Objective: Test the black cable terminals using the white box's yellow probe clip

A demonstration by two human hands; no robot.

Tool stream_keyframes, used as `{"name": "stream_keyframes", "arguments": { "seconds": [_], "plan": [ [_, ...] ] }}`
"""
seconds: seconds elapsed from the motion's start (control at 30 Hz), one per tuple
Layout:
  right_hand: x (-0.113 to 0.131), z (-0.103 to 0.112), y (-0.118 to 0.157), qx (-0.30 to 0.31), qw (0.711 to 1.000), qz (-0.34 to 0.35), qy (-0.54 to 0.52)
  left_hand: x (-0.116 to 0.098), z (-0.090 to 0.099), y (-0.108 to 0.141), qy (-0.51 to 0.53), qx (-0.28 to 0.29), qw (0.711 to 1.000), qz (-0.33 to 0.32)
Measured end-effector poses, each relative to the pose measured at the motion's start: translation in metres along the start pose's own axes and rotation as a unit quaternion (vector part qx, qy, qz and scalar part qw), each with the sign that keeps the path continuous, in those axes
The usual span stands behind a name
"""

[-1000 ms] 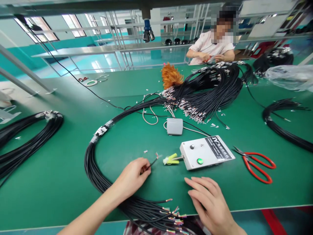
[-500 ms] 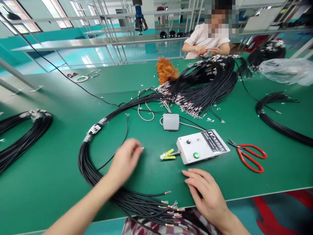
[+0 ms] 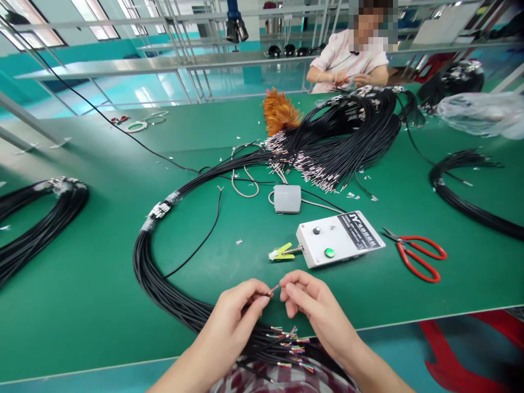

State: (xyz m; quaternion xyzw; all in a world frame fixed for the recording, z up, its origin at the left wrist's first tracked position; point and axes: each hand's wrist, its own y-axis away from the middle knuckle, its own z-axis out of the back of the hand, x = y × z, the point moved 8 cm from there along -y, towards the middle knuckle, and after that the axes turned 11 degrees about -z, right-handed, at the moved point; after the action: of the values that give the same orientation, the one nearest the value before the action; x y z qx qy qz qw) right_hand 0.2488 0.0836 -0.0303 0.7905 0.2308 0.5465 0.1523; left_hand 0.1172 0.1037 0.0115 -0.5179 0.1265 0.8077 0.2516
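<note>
My left hand [image 3: 239,311] pinches a black cable near its stripped end, and thin reddish wires [image 3: 274,289] stick out past the fingertips. Curled in from the other side, my right hand [image 3: 307,300] has its thumb and fingertips closed at the tips of those wires. Below both hands lies the bundle of black cables [image 3: 172,300], its ends fanned into coloured wires [image 3: 290,344] at the table's front edge. Just beyond the hands is a white control box [image 3: 339,240] with a green button and a yellow-green clip [image 3: 282,252] on its shaft.
Red-handled scissors [image 3: 417,254] lie right of the box, a grey pedal-like block [image 3: 287,199] behind it. A large cable heap [image 3: 347,136] and an orange feathery duster [image 3: 280,112] are farther back. Across the table sits a co-worker [image 3: 347,60]. A small scrap [image 3: 239,241] lies mid-table.
My left hand has left a small scrap on the table and come toward me, taking hold of a cable end. My right hand has moved left to meet it, its fingers curling in.
</note>
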Motion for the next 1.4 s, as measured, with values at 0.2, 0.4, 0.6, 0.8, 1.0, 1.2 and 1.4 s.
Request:
{"name": "stream_keyframes", "arguments": {
  "seconds": [0.2,0.4,0.6,0.8,1.0,1.2,1.4],
  "plan": [
    [-0.003,-0.013,-0.011,0.038,0.991,-0.047,-0.121,-0.001,0.001,0.001,0.017,-0.027,0.999,0.007],
    [-0.008,-0.018,-0.012,0.052,0.987,-0.061,-0.139,0.001,0.001,0.002,0.040,-0.040,0.998,0.013],
    [-0.012,-0.017,-0.009,0.032,0.993,-0.041,-0.104,0.000,0.003,0.001,0.073,-0.064,0.995,0.011],
    [-0.007,-0.015,-0.010,0.026,0.994,-0.035,-0.102,-0.001,0.004,0.000,0.084,-0.066,0.994,0.015],
    [0.000,-0.018,-0.015,0.042,0.992,-0.037,-0.113,-0.003,0.003,0.001,0.098,-0.059,0.993,0.010],
    [-0.005,-0.020,-0.017,0.057,0.993,-0.049,-0.091,-0.001,0.001,0.002,0.110,-0.060,0.992,0.018],
    [-0.017,-0.023,-0.016,0.079,0.985,-0.079,-0.129,0.004,0.004,0.005,0.111,-0.075,0.991,0.028]
  ]
}}
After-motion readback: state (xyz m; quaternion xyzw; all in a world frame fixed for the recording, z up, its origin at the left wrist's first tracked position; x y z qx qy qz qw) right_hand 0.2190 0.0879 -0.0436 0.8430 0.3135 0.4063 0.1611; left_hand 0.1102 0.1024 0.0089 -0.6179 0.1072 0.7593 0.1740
